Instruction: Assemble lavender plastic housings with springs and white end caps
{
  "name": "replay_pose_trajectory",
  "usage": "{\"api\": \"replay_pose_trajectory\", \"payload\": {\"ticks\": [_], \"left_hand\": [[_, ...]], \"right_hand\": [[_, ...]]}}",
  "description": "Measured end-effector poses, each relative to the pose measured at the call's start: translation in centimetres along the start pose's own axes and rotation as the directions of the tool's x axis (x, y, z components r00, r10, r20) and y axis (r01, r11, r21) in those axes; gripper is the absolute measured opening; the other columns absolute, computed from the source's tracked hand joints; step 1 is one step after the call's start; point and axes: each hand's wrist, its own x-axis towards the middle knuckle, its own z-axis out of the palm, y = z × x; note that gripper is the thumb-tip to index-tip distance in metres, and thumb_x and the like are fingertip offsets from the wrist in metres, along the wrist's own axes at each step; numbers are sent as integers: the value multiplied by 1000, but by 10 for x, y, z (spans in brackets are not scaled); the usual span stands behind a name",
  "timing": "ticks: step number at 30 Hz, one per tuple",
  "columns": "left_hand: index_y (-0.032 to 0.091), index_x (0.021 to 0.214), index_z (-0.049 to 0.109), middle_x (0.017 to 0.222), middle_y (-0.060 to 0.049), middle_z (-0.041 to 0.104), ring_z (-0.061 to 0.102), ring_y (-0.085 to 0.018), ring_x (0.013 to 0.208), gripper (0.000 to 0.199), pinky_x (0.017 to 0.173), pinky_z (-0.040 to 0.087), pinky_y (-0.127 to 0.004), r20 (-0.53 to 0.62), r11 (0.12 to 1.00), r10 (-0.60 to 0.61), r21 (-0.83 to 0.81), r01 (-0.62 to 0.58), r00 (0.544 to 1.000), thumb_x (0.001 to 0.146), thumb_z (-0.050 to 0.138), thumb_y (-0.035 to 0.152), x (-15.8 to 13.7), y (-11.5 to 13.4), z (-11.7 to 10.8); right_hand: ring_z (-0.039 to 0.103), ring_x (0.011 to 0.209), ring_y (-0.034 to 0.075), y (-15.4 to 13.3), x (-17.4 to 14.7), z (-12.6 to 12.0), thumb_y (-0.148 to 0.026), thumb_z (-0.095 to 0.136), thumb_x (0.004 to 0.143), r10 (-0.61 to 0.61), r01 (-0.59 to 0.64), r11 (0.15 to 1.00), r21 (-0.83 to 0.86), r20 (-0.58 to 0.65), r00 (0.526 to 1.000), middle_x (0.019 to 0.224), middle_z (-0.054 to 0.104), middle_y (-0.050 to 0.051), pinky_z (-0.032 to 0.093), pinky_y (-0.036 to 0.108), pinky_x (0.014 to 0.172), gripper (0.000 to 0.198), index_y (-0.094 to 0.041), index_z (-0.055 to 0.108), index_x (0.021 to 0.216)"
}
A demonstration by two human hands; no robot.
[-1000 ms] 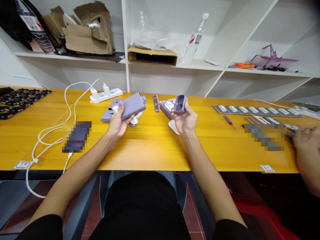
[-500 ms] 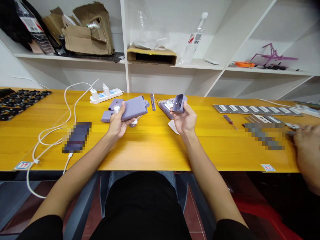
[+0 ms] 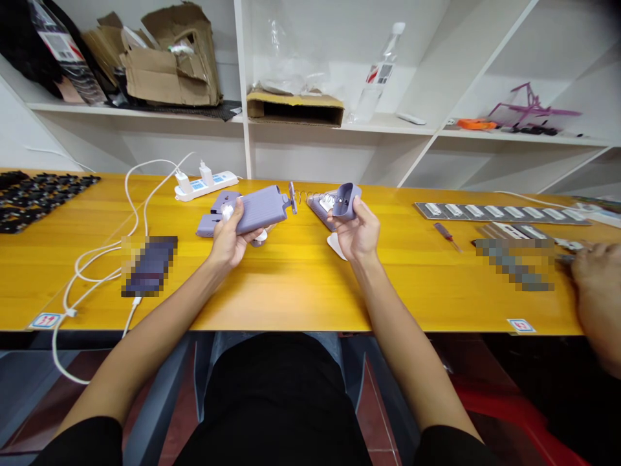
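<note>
My left hand (image 3: 227,241) is closed around a light purple ribbed casing (image 3: 264,210), held above the table with its tabbed end pointing right. A small white part (image 3: 226,212) shows by the thumb. My right hand (image 3: 363,234) grips a hollow purple end piece (image 3: 346,199), its opening facing me. Thin coiled wire (image 3: 315,197) stretches from this piece to a narrow purple plate (image 3: 292,198), which stands at the casing's tabbed end; whether they touch I cannot tell. Behind my right hand lies another purple part (image 3: 321,213) with a white rounded piece (image 3: 336,246).
Further purple parts (image 3: 207,224) lie beyond my left hand. A white power strip (image 3: 206,187), looped white cables and a dark phone-like slab (image 3: 149,266) are at left. To the right are a screwdriver (image 3: 447,237), a long strip (image 3: 502,213) and another person's hand (image 3: 599,285).
The narrow purple plate has shifted left, up to the casing's end, and the coiled wire looks more stretched. The end piece has turned slightly; both hands keep their hold.
</note>
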Motion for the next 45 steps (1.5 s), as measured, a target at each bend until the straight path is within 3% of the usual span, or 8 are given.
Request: {"api": "replay_pose_trajectory", "payload": {"ticks": [17, 24, 34, 45], "left_hand": [[18, 110, 72, 108, -10, 80, 78, -24, 107, 46, 78, 71, -27, -12, 999, -11, -32, 10, 1000, 82, 94, 48, -2, 0, 1], [17, 108, 72, 112, -11, 79, 77, -24, 105, 49, 72, 71, -25, 8, 1000, 23, 9, -23, 1000, 79, 95, 49, -3, -1, 1], [18, 109, 70, 109, -7, 79, 79, -23, 103, 52, 78, 73, -29, -1, 997, 78, 27, -78, 997, 76, 98, 47, -7, 0, 4], [18, 110, 68, 115, -7, 78, 80, -20, 94, 56, 73, 72, -29, 53, 993, 108, 50, -110, 993, 75, 98, 50, -10, -1, 6]], "right_hand": [[73, 67, 16, 1, -3, 4, -43, 82, 89, 17, -17, 1000, -3, -4, 1000, 81, 76, 0, 64, 31, 61, 25, -23, 69, 92], [72, 65, 16, 1, -5, 6, -46, 87, 87, 0, -1, 999, -39, -5, 1000, 80, 75, -1, 65, 33, 63, 29, -24, 70, 92], [74, 67, 16, 2, -7, 9, -48, 89, 83, -42, 40, 997, -69, -20, 999, 87, 77, 0, 66, 34, 65, 32, -24, 73, 97], [77, 74, 19, 2, -14, 17, -49, 91, 80, -55, 60, 991, -122, 42, 998, 95, 78, 2, 69, 37, 68, 37, -26, 75, 103]]}}
